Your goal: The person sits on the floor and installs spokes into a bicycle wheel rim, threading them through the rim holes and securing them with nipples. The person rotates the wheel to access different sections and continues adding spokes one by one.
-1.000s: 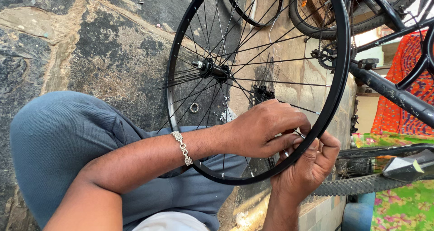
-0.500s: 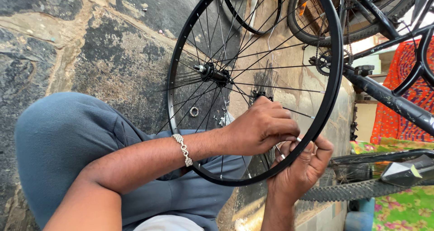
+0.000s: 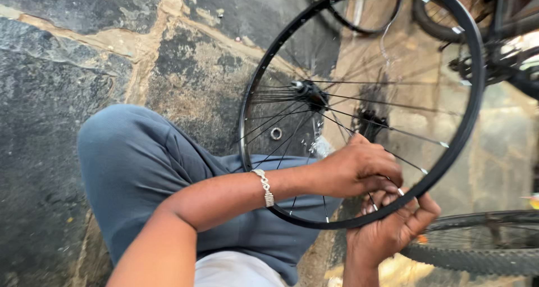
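A black bicycle wheel rim with thin metal spokes and a central hub stands upright in front of my bent knee. My left hand, with a silver bracelet on the wrist, reaches inside the rim. Its fingers are closed on a spoke close to where it meets the rim. My right hand grips the lower edge of the rim from outside, just under the left hand, thumb and fingers wrapped around it.
My knee in blue trousers is at the left, on a rough stone floor. A small metal ring lies on the floor behind the spokes. A knobbly tyre lies at the bottom right. Other bicycle wheels and parts crowd the top right.
The view has swung, so the bicycle frame at the right has left the picture. Both hands stay at the same spot on the rim, the left fingers still working at the spoke.
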